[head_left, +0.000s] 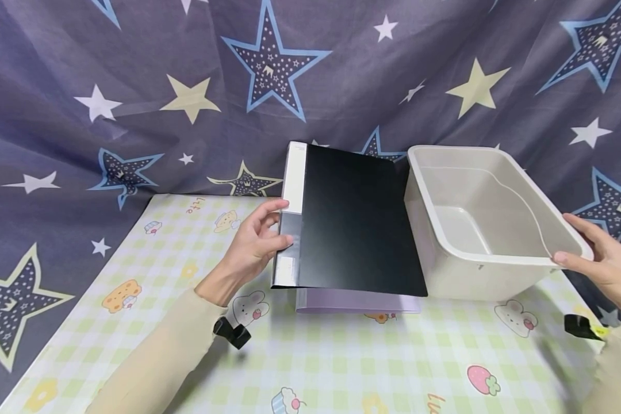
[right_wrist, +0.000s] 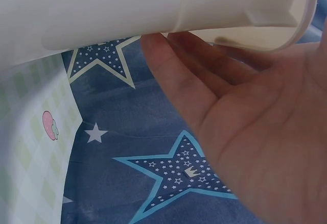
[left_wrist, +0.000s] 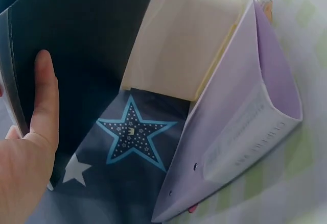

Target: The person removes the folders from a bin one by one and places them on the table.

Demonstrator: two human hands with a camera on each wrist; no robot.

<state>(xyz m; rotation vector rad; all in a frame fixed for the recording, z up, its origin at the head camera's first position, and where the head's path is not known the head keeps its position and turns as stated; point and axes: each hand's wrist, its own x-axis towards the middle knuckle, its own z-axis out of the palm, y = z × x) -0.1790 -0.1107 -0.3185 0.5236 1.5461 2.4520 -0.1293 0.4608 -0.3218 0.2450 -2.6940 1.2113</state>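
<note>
My left hand [head_left: 250, 247] grips the spine of a black binder [head_left: 359, 224], thumb and fingers on its white and grey edge. The binder is held raised over a lilac folder [head_left: 357, 302], whose front strip shows beneath it. In the left wrist view, the lilac folder [left_wrist: 219, 132] lies on the tablecloth, apart from the black cover [left_wrist: 82, 40]. My right hand [head_left: 602, 261] holds the right front corner of a pale grey plastic bin [head_left: 486, 279] by its rim. From the right wrist, fingertips [right_wrist: 156, 45] show against the bin's underside of the rim.
The bin stands just right of the binder, with a thin pale line curving along its inner wall. A checked tablecloth [head_left: 414, 356] with cartoon prints covers the table. Behind hangs a dark star-patterned cloth [head_left: 341, 75], reaching down past the table's left edge.
</note>
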